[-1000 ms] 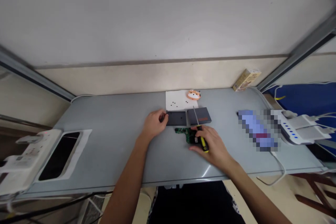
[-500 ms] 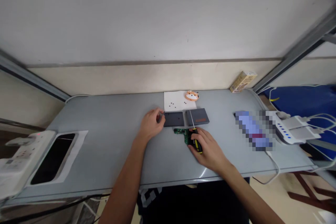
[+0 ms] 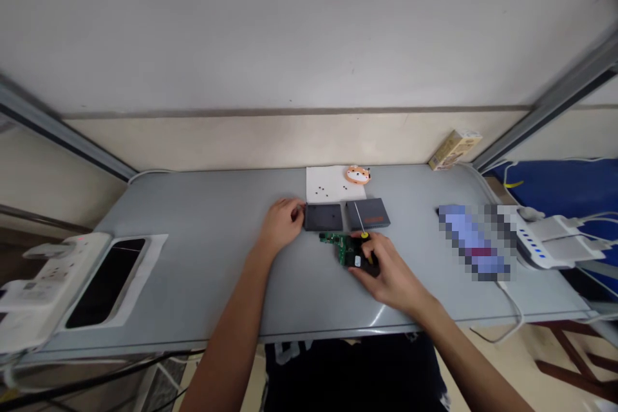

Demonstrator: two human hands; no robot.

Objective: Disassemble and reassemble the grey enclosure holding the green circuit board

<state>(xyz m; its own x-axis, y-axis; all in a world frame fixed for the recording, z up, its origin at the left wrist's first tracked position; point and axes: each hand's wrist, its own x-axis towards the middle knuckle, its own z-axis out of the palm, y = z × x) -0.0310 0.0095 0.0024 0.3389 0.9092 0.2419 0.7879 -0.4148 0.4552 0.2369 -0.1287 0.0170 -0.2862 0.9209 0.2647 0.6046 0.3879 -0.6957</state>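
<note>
My left hand [image 3: 280, 224] rests on the grey table [image 3: 203, 257], its fingertips touching the left edge of a dark grey case half [image 3: 324, 217]. A second dark case half [image 3: 371, 212] with an orange label lies to its right. My right hand [image 3: 393, 267] grips a yellow-and-black screwdriver [image 3: 363, 232] and also presses on a green circuit board [image 3: 344, 246] just in front of the case halves. The screwdriver's shaft points away from me over the labelled half.
A white paper [image 3: 333, 184] with several small black screws and an orange animal-shaped item [image 3: 357, 174] lie behind the case. A black phone [image 3: 103, 273] and white power strip [image 3: 36, 290] sit far left. A charger hub [image 3: 545, 241] with cables is at right, a yellow box [image 3: 454, 149] at the back.
My right hand has shifted on the circuit board and tilted the screwdriver, so its yellow handle end now shows near the labelled case half. My left hand stays at the case half.
</note>
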